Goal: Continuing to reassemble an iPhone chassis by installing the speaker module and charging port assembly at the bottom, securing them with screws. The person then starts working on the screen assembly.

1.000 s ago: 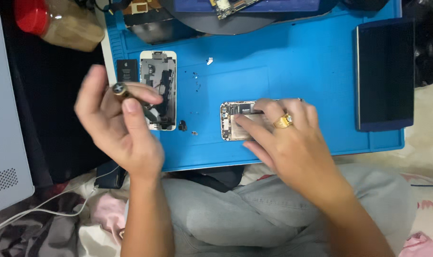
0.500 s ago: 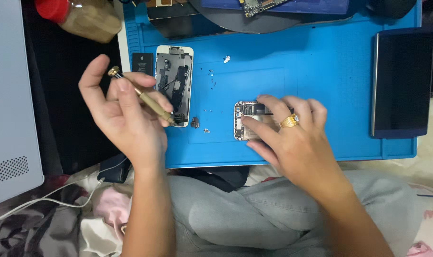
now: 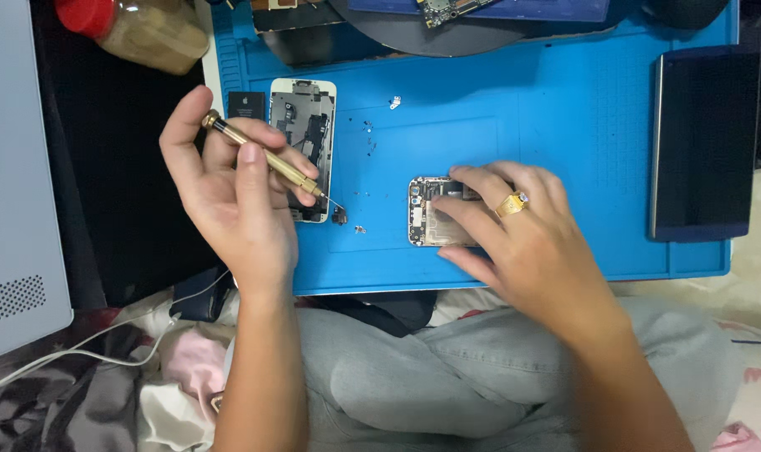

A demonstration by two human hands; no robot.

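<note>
The left hand grips a slim brass-coloured precision screwdriver, fingers and thumb closed around its shaft. The tool slants down to the right, its fine tip near a small dark loose part on the blue silicone work mat. Just behind the screwdriver lies an opened white-framed phone housing, its inner parts bare and its lower end hidden by the fingers.

The right hand, a gold ring on one finger, rests flat on a second, smaller opened phone body near the mat's middle — fingers spread a little and pressing on it rather than wrapped around it. Only the device's left part shows.

Tiny screws and a small metal bracket lie scattered on the mat between the two phones.

Containers: a clear plastic jar with a red lid lies on its side at the upper left, off the mat, holding something tan — what exactly, I cannot tell. A shallow dark-blue rectangular tray sits at the mat's right edge; its dark inside shows no contents.
</note>
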